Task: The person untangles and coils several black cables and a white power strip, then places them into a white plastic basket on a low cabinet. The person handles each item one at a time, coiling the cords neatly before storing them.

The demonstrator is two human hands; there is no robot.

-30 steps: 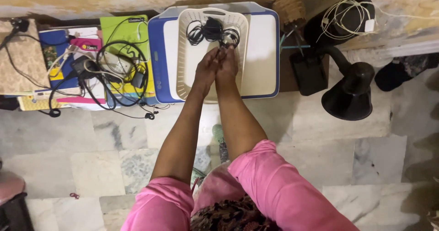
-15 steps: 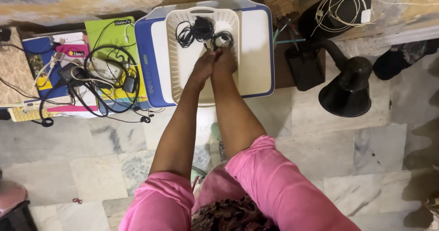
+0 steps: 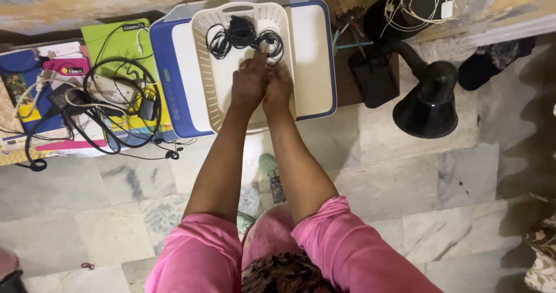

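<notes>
My left hand [image 3: 249,84] and right hand [image 3: 278,89] pressed together, fingertips touching black cables [image 3: 243,38], inside my cream basket [image 3: 204,67], grip unclear

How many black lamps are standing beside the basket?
2. One black lamp with a round shade stands on the floor right of the basket; a second black lamp, draped with white cable, sits behind it by the wall. Others may be out of view.
</notes>
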